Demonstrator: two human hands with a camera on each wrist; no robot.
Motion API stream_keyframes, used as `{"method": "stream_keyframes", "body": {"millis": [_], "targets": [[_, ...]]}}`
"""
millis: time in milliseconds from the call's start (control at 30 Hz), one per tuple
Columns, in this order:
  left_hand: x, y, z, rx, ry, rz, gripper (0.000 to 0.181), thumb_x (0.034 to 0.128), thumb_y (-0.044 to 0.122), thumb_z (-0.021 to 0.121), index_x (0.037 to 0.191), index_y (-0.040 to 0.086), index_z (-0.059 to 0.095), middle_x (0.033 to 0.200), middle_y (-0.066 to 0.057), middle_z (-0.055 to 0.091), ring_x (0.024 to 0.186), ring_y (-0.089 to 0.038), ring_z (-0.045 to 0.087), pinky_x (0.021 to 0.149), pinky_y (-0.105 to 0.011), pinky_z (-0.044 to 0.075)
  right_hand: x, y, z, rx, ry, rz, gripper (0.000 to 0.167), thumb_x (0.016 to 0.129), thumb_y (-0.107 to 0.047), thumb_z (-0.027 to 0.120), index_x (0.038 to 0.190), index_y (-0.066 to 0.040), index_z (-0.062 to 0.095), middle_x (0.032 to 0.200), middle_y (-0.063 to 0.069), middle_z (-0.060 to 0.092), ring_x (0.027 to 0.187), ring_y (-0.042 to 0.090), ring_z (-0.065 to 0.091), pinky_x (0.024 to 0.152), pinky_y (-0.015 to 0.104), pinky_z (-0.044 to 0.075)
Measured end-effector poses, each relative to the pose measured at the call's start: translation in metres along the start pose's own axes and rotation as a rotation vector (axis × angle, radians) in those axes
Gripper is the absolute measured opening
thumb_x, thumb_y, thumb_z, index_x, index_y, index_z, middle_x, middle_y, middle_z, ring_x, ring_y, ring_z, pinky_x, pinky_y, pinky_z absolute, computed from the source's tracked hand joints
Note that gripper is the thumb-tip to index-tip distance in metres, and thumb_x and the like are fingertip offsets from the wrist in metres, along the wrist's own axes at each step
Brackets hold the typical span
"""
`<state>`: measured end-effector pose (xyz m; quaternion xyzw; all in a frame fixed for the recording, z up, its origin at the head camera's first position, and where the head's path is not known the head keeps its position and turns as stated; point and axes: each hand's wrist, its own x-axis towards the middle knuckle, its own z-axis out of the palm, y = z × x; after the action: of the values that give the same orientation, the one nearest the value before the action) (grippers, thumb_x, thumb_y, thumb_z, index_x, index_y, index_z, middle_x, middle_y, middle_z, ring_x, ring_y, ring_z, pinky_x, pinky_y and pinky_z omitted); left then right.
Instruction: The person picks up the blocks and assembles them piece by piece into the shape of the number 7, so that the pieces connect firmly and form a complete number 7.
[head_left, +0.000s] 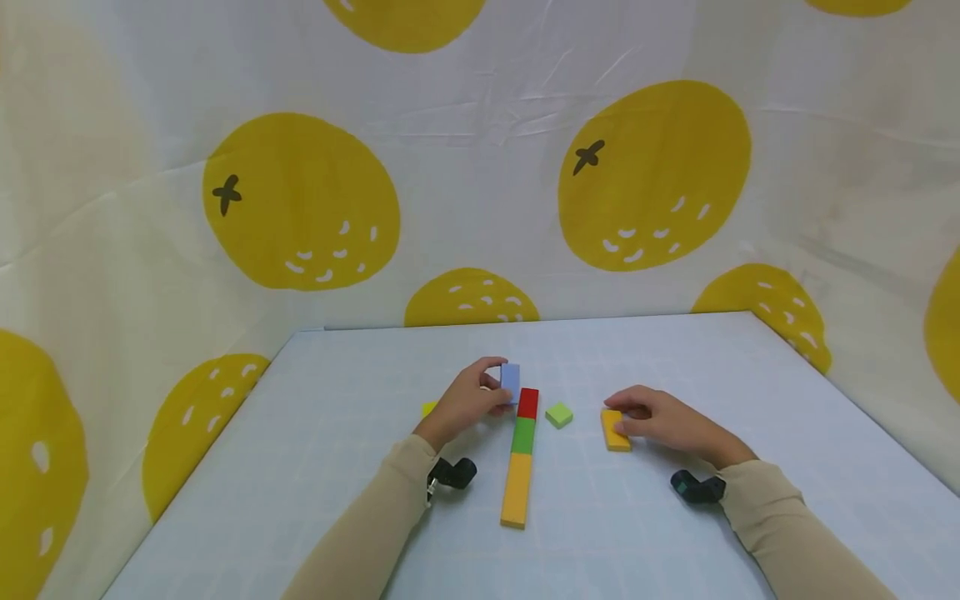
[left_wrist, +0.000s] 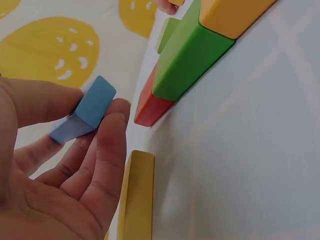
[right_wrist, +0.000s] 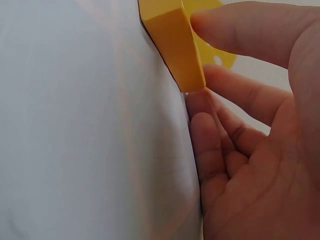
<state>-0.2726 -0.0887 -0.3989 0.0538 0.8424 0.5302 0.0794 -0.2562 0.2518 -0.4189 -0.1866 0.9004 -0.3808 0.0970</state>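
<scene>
My left hand (head_left: 462,402) pinches a blue rectangular block (head_left: 510,383) between thumb and fingers, held up just beyond the far end of a row of blocks. That row runs toward me: a red block (head_left: 528,403), a green block (head_left: 522,436) and a longer orange block (head_left: 516,492), end to end. On the right, my right hand (head_left: 667,423) holds a yellow-orange block (head_left: 616,431) on the table, thumb on one edge and fingertips at its far end. The right wrist view shows this block (right_wrist: 177,45) between thumb and index finger, the other fingers curled near the table.
A small light green block (head_left: 558,415) lies right of the row. Partly hidden behind my left hand is a yellow block (head_left: 428,408), which the left wrist view shows nearer. The white table (head_left: 300,467) ends at a fruit-patterned curtain (head_left: 480,167).
</scene>
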Motion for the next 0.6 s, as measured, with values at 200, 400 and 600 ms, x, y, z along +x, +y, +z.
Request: {"method": "stream_keyframes", "body": {"millis": [200, 400, 600], "targets": [[-0.001, 0.002, 0.002, 0.044, 0.042, -0.018, 0.054, 0.0931, 0.026, 0.073, 0.143, 0.026, 0.052, 0.100, -0.004, 0.063, 0.082, -0.021, 0.066, 0.084, -0.036, 0.056, -0.001, -0.004, 0.000, -0.004, -0.001, 0.001, 0.046, 0.093, -0.035, 0.071, 0.132, -0.013, 0.061, 0.132, 0.004, 0.059, 0.112, 0.023, 0.052, 0.098, 0.045, 0.045], [0.004, 0.003, 0.000, 0.046, 0.041, -0.034, 0.053, 0.0942, 0.026, 0.072, 0.143, 0.026, 0.052, 0.101, -0.003, 0.065, 0.084, -0.020, 0.066, 0.085, -0.036, 0.056, -0.001, -0.004, 0.001, -0.008, 0.004, 0.011, 0.046, 0.093, -0.035, 0.072, 0.132, -0.013, 0.062, 0.131, 0.004, 0.059, 0.113, 0.023, 0.052, 0.099, 0.045, 0.044], [0.013, 0.005, 0.000, 0.026, 0.037, -0.027, 0.050, 0.0963, 0.024, 0.069, 0.144, 0.026, 0.053, 0.104, -0.004, 0.064, 0.085, -0.019, 0.067, 0.084, -0.034, 0.057, 0.000, -0.003, 0.002, -0.010, 0.007, 0.001, 0.046, 0.093, -0.035, 0.072, 0.131, -0.013, 0.062, 0.131, 0.004, 0.059, 0.113, 0.023, 0.052, 0.099, 0.046, 0.044]]}}
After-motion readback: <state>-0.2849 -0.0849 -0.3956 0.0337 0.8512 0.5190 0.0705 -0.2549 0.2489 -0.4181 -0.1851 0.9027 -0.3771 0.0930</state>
